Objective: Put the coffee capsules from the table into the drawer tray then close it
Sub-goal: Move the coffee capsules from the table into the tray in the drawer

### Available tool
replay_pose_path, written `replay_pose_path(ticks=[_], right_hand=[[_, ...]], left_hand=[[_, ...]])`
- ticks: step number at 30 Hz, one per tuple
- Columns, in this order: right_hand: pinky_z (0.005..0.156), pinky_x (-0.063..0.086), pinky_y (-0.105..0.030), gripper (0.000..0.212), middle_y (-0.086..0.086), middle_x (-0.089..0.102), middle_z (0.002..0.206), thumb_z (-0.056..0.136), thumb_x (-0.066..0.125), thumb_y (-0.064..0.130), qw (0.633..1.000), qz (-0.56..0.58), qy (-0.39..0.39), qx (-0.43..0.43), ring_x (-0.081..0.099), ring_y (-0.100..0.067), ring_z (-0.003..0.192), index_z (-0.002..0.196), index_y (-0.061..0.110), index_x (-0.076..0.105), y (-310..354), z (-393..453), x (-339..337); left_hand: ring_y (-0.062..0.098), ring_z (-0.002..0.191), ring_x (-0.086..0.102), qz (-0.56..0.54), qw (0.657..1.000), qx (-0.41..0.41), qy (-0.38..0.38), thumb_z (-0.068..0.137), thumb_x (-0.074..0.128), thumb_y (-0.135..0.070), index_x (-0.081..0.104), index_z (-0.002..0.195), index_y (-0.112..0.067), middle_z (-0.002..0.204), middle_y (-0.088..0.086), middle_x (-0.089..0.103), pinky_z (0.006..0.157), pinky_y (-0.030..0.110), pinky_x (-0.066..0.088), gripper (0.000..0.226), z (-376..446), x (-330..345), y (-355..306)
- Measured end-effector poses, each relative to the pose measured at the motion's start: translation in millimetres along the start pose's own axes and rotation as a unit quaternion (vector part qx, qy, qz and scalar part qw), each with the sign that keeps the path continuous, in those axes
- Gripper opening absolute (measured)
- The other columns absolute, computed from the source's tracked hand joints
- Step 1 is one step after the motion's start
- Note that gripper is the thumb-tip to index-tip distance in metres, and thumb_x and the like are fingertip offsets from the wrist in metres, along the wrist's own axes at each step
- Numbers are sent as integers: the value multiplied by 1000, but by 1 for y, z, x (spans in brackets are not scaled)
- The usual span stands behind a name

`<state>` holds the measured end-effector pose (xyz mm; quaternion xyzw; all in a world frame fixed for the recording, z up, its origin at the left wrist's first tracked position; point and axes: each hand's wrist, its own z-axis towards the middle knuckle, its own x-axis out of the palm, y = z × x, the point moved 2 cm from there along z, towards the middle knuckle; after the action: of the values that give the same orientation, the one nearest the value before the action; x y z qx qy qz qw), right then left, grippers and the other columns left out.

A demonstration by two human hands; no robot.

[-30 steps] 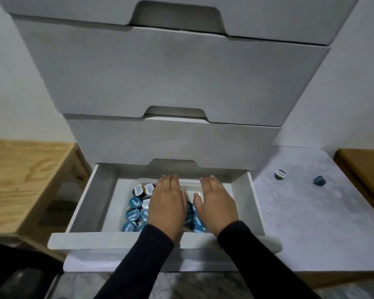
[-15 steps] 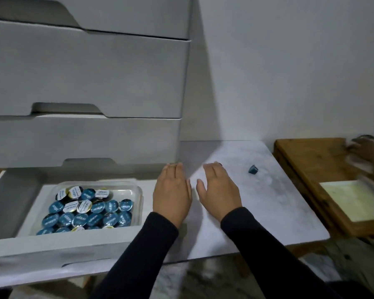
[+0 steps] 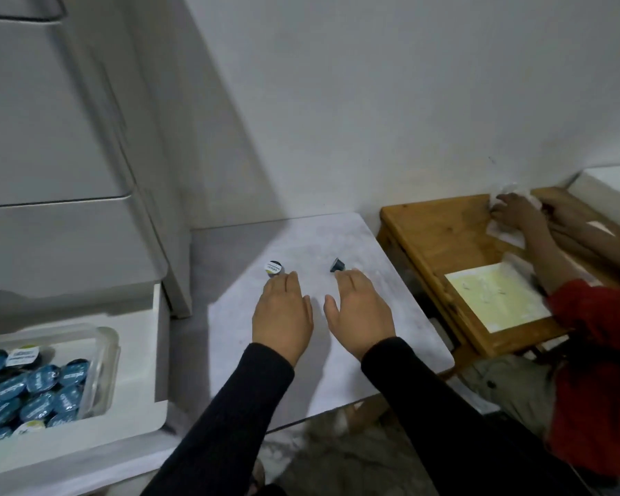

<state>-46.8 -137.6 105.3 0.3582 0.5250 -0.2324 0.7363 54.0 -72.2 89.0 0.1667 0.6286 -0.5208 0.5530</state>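
Two coffee capsules lie on the grey marble table (image 3: 391, 331). A capsule with a white and yellow lid (image 3: 274, 268) sits just beyond the fingertips of my left hand (image 3: 283, 313). A dark capsule on its side (image 3: 337, 265) lies just past the fingertips of my right hand (image 3: 360, 311). Both hands hover palm down with straight fingers and hold nothing. At the lower left the white drawer (image 3: 140, 352) stands pulled out. Inside it a clear plastic tray (image 3: 102, 356) holds several blue-lidded capsules (image 3: 40, 386).
The white drawer unit (image 3: 68, 137) rises at the left, its upper drawers pushed in. To the right stands a wooden table (image 3: 441, 238) with a pale sheet (image 3: 494, 302). Another person in a red top (image 3: 602, 370) works there with both hands.
My view swung right from the drawer to the table. Both hands left the tray and moved over the table toward the two capsules, which are now both visible beyond my fingertips.
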Motion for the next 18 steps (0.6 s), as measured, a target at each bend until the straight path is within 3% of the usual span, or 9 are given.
replay_pose_path(ticks=[3,6,9,11,14,18], right_hand=[[100,41,-35,44,-16,51,132,91,47,24,1000,-2,7,24,45,-27,126,128,1,46,-19,17,14],[74,57,-33,36,-19,68,95,78,51,20,1000,10,-20,9,67,-31,91,101,-4,64,-36,40,33],[65,58,-33,30,-20,68,81,71,56,13,1000,-10,-1,2,67,-34,77,91,-7,65,-50,65,54],[70,55,-34,30,-20,66,89,72,61,9,999,3,26,24,65,-35,84,97,-6,62,-58,82,65],[88,45,-32,31,-14,58,114,86,53,14,996,27,57,62,53,-28,109,114,0,54,-68,109,79],[86,45,-32,27,-10,54,120,91,48,19,993,26,75,87,51,-24,110,115,8,53,-80,134,99]], left_hand=[[23,129,35,1,999,-27,25,97,39,-24,30,140,-8,140,10,41,100,29,35,47,19,14,3],[23,130,35,-5,998,-53,40,97,39,-23,32,141,-9,141,9,42,100,29,36,47,43,30,16],[22,128,36,-7,994,-95,57,95,39,-21,36,139,-11,137,7,45,97,30,38,44,71,45,33],[23,126,37,-17,990,-125,65,94,40,-19,41,134,-10,134,7,47,94,32,39,41,88,53,41],[25,121,41,-34,984,-162,71,92,40,-12,48,126,-10,126,8,51,87,33,41,35,110,65,53],[28,116,48,-47,980,-184,64,92,42,-17,55,121,-9,125,9,55,89,37,43,32,132,81,73]])
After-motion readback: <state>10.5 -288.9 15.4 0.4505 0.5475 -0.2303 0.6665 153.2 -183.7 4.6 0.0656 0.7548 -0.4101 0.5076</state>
